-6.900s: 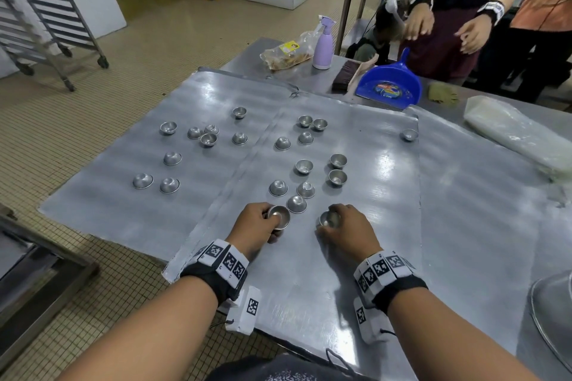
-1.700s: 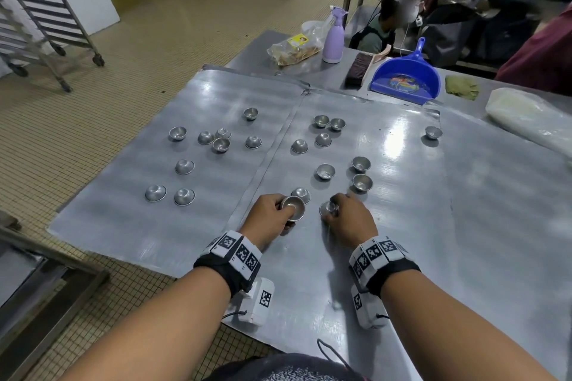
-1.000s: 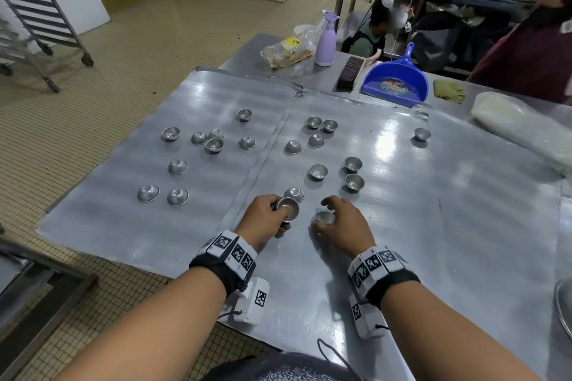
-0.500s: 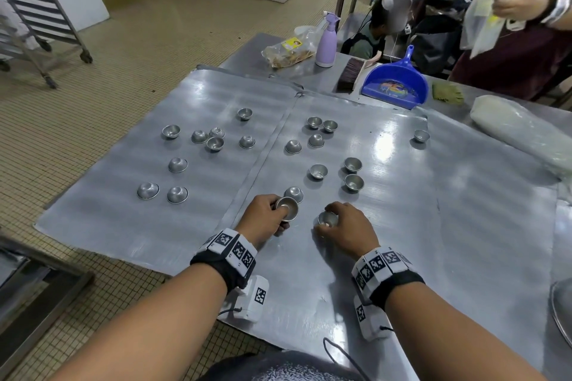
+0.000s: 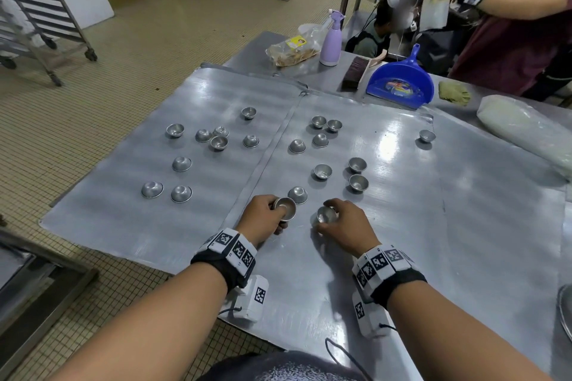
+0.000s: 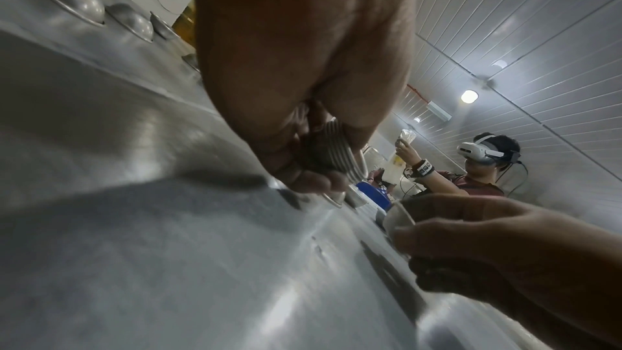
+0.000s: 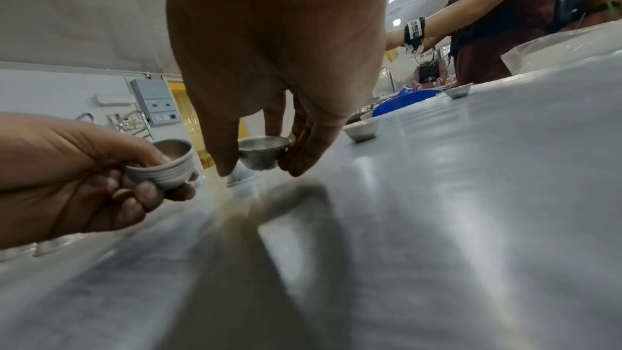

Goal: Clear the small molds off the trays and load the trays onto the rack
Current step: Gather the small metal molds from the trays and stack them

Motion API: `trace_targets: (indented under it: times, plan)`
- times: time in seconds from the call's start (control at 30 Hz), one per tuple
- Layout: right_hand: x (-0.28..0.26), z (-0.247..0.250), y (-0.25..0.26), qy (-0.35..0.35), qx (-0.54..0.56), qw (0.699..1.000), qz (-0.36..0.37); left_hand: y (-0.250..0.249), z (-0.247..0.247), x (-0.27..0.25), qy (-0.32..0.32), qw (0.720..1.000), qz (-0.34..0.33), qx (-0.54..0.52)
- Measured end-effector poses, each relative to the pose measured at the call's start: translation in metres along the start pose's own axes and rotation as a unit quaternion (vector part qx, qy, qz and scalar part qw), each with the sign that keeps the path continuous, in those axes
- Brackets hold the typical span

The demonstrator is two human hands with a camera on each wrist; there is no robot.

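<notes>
Both hands work low over the near edge of the right tray. Left hand (image 5: pixel 263 219) has its fingers curled round a nested stack of molds (image 5: pixel 284 207), whose ribbed rims show in the right wrist view (image 7: pixel 161 169), thumb hooked over the top rim. Right hand (image 5: pixel 343 226) pinches a single mold (image 5: pixel 326 215) by its rim between thumb and fingertips (image 7: pixel 303 153), open side up, just above the tray.

Largest of all is the steel surface (image 5: pixel 510 257), which carries two flat trays side by side, their edges meeting along a seam. On the left tray (image 5: pixel 123 216) lie nine scattered molds, most of them dome-up, with a pair at the near left (image 5: pixel 152 189). On the right tray (image 5: pixel 402 210) lie more molds, some upright, some inverted; one inverted mold (image 5: pixel 297 194) sits just beyond the left hand, and a lone one (image 5: pixel 427 135) stands far to the right.

A wheeled rack (image 5: pixel 40 9) stands on the tiled floor, well apart at the far left. At the back of the surface rest a blue dustpan (image 5: pixel 399 83), a brush (image 5: pixel 356 71), a lilac spray bottle (image 5: pixel 331 40) and a bag of food (image 5: pixel 294 49). A clear plastic bundle (image 5: pixel 526 130) lies at the right. Another person (image 5: pixel 510 25) stands beyond the surface.
</notes>
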State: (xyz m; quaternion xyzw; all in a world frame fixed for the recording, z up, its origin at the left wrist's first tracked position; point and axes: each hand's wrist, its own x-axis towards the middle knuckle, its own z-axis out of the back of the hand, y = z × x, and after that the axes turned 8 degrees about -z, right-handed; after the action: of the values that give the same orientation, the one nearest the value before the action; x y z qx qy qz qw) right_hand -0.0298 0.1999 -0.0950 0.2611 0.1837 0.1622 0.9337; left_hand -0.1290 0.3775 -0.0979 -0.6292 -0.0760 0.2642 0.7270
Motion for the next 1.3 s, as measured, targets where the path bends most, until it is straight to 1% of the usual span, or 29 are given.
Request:
trace_targets:
  times: [0.1,0.2,0.3,0.37,0.47,0.57,0.63,0.77,0.83,0.93,1.07,1.3]
  plan:
    - [-0.002,0.000,0.013,-0.012,0.045,0.998,0.041,0.003,0.001,0.002,-0.008,1.000,0.005,-0.021]
    - [-0.006,0.000,0.033,-0.028,0.085,0.992,0.093,0.002,0.002,0.004,-0.010,0.998,0.014,-0.067]
    - [-0.009,-0.005,0.048,-0.029,0.104,0.985,0.137,-0.005,0.002,0.004,-0.022,0.992,0.036,-0.120]
    - [-0.007,-0.012,0.053,-0.018,0.105,0.984,0.140,-0.011,0.001,0.003,-0.027,0.985,0.050,-0.164]
    - [-0.005,-0.020,0.058,-0.003,0.109,0.987,0.121,-0.014,0.002,0.003,-0.036,0.972,0.074,-0.222]
    - [-0.005,-0.024,0.060,0.025,0.123,0.985,0.118,-0.009,0.009,0.002,-0.050,0.973,0.069,-0.214]
    - [-0.001,-0.026,0.058,0.035,0.126,0.985,0.111,-0.005,0.017,0.001,-0.070,0.974,0.067,-0.204]
    - [0.023,-0.023,0.046,-0.011,0.053,0.997,0.059,0.007,0.032,0.000,-0.100,0.985,0.055,-0.131]
    - [0.035,-0.021,0.040,0.004,0.010,0.999,0.046,0.009,0.038,-0.002,-0.108,0.987,0.053,-0.108]
    - [0.045,-0.021,0.040,0.037,-0.046,0.997,0.051,0.007,0.045,-0.006,-0.104,0.990,0.047,-0.088]
    - [0.046,-0.026,0.049,0.034,-0.089,0.994,0.052,0.004,0.050,-0.007,-0.091,0.993,0.037,-0.067]
    - [0.040,-0.034,0.050,0.000,-0.038,0.998,0.042,0.001,0.054,-0.006,-0.092,0.994,0.032,-0.058]
